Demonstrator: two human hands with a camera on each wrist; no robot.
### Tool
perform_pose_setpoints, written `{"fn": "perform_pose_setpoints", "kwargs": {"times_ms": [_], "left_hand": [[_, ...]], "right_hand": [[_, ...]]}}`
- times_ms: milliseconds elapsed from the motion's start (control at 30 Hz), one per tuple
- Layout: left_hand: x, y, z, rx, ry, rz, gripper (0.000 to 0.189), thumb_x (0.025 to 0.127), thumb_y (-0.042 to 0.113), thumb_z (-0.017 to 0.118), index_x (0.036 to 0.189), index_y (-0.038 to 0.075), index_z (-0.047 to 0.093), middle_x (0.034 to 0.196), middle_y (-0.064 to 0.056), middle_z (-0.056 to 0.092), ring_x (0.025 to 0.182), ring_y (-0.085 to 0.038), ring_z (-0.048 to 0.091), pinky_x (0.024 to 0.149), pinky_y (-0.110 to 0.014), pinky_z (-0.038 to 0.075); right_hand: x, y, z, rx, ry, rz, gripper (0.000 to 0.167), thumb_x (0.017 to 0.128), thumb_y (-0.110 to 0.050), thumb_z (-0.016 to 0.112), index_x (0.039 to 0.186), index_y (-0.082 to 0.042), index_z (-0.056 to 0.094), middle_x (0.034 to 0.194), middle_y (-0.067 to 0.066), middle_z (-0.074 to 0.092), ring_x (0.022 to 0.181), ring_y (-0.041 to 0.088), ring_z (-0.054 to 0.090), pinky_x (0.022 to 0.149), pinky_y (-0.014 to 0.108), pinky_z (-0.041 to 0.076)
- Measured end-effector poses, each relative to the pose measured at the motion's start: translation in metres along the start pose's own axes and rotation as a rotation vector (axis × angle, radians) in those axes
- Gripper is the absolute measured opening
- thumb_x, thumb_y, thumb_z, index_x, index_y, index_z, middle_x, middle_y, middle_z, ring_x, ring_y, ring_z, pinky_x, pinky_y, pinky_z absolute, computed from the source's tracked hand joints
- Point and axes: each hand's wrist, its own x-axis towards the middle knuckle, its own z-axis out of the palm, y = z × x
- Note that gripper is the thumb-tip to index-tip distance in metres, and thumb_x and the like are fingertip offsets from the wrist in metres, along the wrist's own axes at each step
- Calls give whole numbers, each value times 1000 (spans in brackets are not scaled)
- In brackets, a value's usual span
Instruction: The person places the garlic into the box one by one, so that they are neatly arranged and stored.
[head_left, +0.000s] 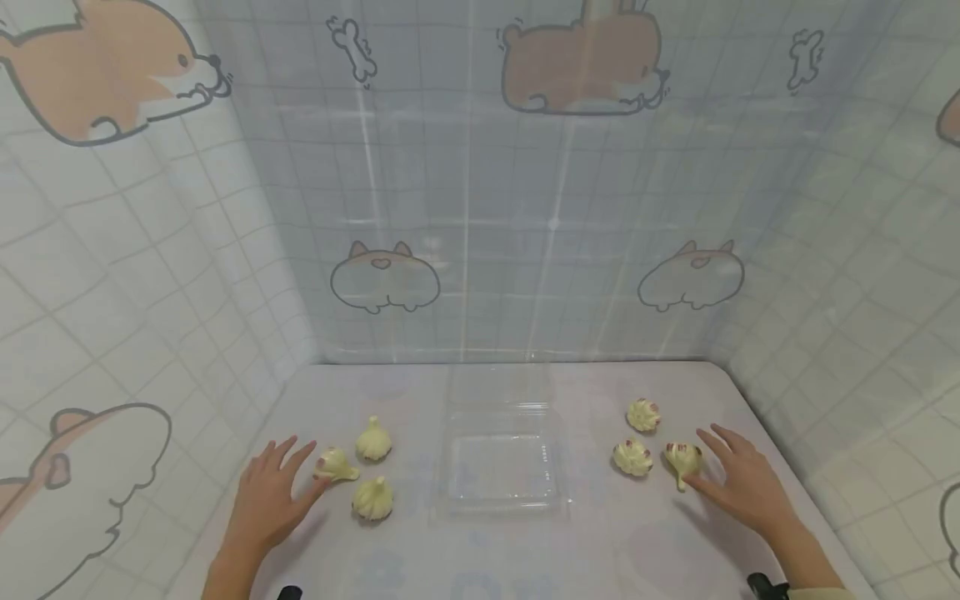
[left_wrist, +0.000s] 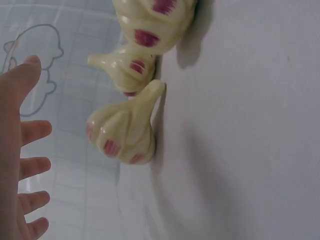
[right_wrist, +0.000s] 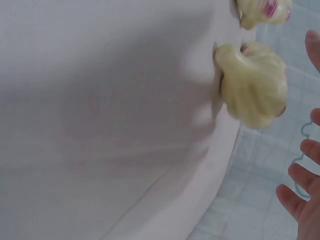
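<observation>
In the head view, a clear plastic clamshell container (head_left: pixel 498 471) stands open on the table, its hinged lid (head_left: pixel 498 387) laid back on the far side; all six garlic bulbs lie outside it. To the container's left are three: a far-left bulb (head_left: pixel 373 443) and a near-left bulb (head_left: pixel 372 502), both standing stem up, and a tipped left bulb (head_left: pixel 333 464), farthest from the container, its long axis roughly sideways and its stem towards the container. To the container's right, a tipped right bulb (head_left: pixel 682 457) lies outermost, its long axis roughly front to back, stem towards the person; a far-right bulb (head_left: pixel 643 415) and a middle-right bulb (head_left: pixel 632 457) sit nearer the container, their stem directions hard to tell. The left hand (head_left: pixel 272 504) and right hand (head_left: pixel 742 485) flank the container, each beyond its tipped bulb, fingers spread.

The left wrist view shows that hand's parted fingers and thumb apart from the tipped left bulb, whose stem points towards the container's side.

In the right wrist view, the loosely spread fingers and thumb are apart from the tipped right bulb, on the side away from the container.
</observation>
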Motion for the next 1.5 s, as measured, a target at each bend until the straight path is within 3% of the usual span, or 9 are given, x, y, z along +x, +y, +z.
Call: {"fn": "perform_pose_setpoints", "kwargs": {"times_ms": [367, 567, 733, 1067, 1167, 1233, 1333, 1400, 1500], "left_hand": [[-2, 38, -12, -108, 109, 59, 54, 79, 35, 79, 124, 11, 64, 132, -25, 51, 121, -57, 41, 84, -73, 37], [-6, 57, -8, -187, 144, 79, 50, 75, 23, 83, 120, 10, 67, 128, -19, 57, 122, -51, 44, 84, -71, 39], [-7, 74, -3, -229, 203, 121, 44, 74, 18, 82, 114, 8, 69, 123, -16, 61, 120, -46, 49, 82, -67, 42], [-1, 97, 2, -281, 217, 177, 40, 77, 17, 80, 115, 9, 69, 122, -11, 62, 117, -40, 53, 87, -64, 43], [-3, 104, 7, -305, 201, 187, 42, 78, 16, 79, 118, 10, 69, 123, -7, 61, 115, -35, 55, 87, -56, 46], [-5, 109, 12, -318, 186, 180, 43, 79, 17, 79, 120, 12, 68, 125, -4, 60, 113, -30, 56, 81, -41, 52], [-6, 118, 17, -344, 163, 160, 44, 80, 18, 78, 123, 16, 67, 127, 1, 58, 113, -24, 57, 79, -30, 51], [-6, 125, 20, -390, 141, 147, 44, 82, 17, 78, 124, 17, 66, 129, 2, 57, 115, -23, 55, 85, -21, 48], [-4, 134, 24, -474, 106, 134, 43, 84, 16, 76, 126, 16, 64, 130, 1, 55, 121, -25, 52, 101, -17, 34]], "right_hand": [[0, -21, 5, 24, 70, -8, 67, 69, -35, 87, 120, -1, 62, 123, 27, 55, 110, 47, 50, 84, 63, 41], [2, -30, 12, 39, 99, -5, 60, 70, -31, 87, 117, -2, 64, 119, 24, 58, 105, 44, 55, 82, 60, 45], [3, -39, 20, 78, 101, 28, 51, 75, -27, 85, 115, -3, 66, 115, 18, 60, 102, 39, 58, 82, 57, 47], [7, -60, 29, 152, 30, 184, 46, 84, -25, 77, 122, -3, 62, 119, 18, 58, 109, 39, 54, 86, 59, 45], [8, -64, 33, 184, 26, 195, 44, 86, -25, 76, 123, -4, 62, 120, 18, 59, 110, 40, 54, 86, 60, 44], [10, -65, 37, 205, 33, 190, 44, 86, -26, 75, 123, -4, 63, 119, 17, 60, 110, 39, 55, 86, 60, 44], [11, -67, 44, 220, 50, 187, 44, 86, -25, 76, 122, -5, 63, 117, 15, 61, 108, 38, 57, 86, 59, 45], [12, -70, 48, 228, 64, 186, 43, 85, -24, 77, 121, -4, 64, 116, 14, 61, 105, 35, 59, 83, 56, 47], [13, -74, 51, 239, 78, 200, 43, 85, -23, 78, 120, -3, 64, 115, 14, 61, 97, 33, 62, 77, 53, 50]]}}
